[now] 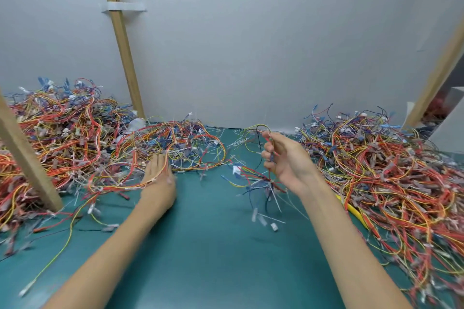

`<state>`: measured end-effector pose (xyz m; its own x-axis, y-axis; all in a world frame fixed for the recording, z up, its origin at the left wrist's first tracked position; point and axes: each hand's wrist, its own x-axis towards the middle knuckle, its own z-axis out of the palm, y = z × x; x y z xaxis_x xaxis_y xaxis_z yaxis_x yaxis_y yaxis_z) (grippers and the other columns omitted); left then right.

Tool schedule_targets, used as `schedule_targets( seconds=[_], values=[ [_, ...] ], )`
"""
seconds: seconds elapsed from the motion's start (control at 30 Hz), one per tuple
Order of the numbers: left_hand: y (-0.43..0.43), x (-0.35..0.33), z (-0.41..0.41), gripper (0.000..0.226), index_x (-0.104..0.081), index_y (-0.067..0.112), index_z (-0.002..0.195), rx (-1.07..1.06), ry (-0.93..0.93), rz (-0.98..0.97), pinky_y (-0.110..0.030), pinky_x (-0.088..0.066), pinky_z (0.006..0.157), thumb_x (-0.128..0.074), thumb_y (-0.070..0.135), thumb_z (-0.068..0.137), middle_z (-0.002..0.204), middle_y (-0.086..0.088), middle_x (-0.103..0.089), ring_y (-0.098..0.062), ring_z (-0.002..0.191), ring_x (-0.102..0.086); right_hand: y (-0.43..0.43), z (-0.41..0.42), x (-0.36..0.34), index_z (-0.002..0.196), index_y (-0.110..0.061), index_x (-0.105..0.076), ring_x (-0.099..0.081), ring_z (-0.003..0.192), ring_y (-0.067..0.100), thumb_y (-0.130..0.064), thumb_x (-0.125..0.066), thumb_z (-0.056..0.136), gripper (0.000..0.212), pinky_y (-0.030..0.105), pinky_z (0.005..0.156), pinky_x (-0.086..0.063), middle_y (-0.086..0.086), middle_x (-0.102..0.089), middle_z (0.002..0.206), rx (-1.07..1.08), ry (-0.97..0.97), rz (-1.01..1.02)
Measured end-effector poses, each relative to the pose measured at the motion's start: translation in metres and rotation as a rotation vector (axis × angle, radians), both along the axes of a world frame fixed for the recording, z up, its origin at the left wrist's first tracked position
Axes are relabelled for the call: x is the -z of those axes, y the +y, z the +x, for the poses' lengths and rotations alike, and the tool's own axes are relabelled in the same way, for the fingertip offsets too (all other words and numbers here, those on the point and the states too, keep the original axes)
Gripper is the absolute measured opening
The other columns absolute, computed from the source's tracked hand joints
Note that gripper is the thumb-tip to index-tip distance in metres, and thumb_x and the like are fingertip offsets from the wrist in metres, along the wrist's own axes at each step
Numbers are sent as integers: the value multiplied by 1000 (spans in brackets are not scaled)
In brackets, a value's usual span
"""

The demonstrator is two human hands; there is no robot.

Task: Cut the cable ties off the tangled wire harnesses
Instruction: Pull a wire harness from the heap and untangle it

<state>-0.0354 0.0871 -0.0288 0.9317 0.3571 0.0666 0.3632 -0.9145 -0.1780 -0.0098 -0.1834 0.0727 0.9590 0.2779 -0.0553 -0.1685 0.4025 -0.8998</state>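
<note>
left hand (158, 178) flat, fingers straight on left wire pile (75, 138) | right hand (283, 158) grips raised wire harness (266, 179) | over green mat (213, 246)

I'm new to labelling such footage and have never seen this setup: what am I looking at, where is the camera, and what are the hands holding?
No machine here: a person works bare-handed, and the single picture comes from a camera on their head, looking forward and down. The left hand reaches with straight fingers into the left pile of wires. The right hand grips a small wire harness, its loose ends dangling blurred above the green mat. A second pile lies on the right. A wooden post stands before the grey wall. Neither hand holds a cutting tool.
</note>
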Motion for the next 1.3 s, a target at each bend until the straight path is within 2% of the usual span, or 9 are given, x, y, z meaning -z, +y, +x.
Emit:
schedule_targets(
  seconds=[0.2,0.37,0.5,0.53,0.7,0.8,0.97,1.07,1.3],
  values=[
    [-88,-18,-52,29,-58,19,116,254,-209,-55,-34,-48,90,-42,34,97,122,-2,-61,-21,119,-54,15,1,5,84,-14,-60,-45,43,8,-14,-49,99,18,15,37,-32,-4,-49,54,-2,248,226],
    [-122,-11,-50,44,-58,30,127,576,-167,-1008,-20,-44,93,-68,43,87,117,20,-62,-3,109,-59,24,1,3,81,-11,-56,-43,42,8,-10,-47,97,19,15,37,-29,-2,-47,54,19,328,360],
    [-142,-16,-35,3,-68,15,89,514,-401,-1603,-20,-40,68,-67,17,91,74,15,-61,4,66,-50,31,-4,-10,79,-8,-55,-42,46,9,-8,-44,98,22,15,37,-31,-1,-46,54,-28,342,475],
    [-144,-20,-33,11,-69,13,85,519,-477,-1669,-17,-39,66,-62,14,94,71,15,-62,4,66,-51,32,-4,-15,79,-7,-56,-45,48,10,-7,-44,98,22,16,38,-35,0,-48,53,-36,323,485],
    [-134,-47,-29,32,-66,8,104,689,-536,-1702,-16,-49,84,-49,32,92,76,0,-75,-11,90,-72,19,12,-41,86,-13,-59,-65,58,14,-13,-45,102,21,24,56,-56,-1,-63,61,12,74,214],
    [-123,-54,-22,36,-66,15,108,685,-437,-1664,-23,-51,63,-44,41,95,58,-4,-67,-27,64,-72,5,30,-42,95,-16,-63,-67,65,14,-19,-46,103,19,26,59,-54,1,-68,78,61,-174,-258],
    [-115,-26,-14,31,-65,16,106,579,-325,-1516,-19,-36,35,-43,38,101,68,-4,-71,-16,34,-56,-4,36,15,109,-11,-68,-65,78,19,-24,-50,101,24,31,64,-52,8,-72,97,10,-360,-1105],
    [-108,4,-13,25,-64,8,98,557,-384,-1350,-13,-34,38,-46,25,103,82,9,-76,-4,33,-51,-10,21,55,116,-9,-68,-63,81,17,-13,-47,101,26,26,68,-51,7,-70,98,-20,-323,-1016],
    [-106,15,-12,23,-65,13,117,495,-354,-1617,-24,-53,49,-54,23,99,93,-5,-76,-20,48,-65,-6,-16,103,114,-14,-67,-70,78,8,-2,-53,97,26,14,76,-48,5,-75,93,16,-402,-667]
  ],
)
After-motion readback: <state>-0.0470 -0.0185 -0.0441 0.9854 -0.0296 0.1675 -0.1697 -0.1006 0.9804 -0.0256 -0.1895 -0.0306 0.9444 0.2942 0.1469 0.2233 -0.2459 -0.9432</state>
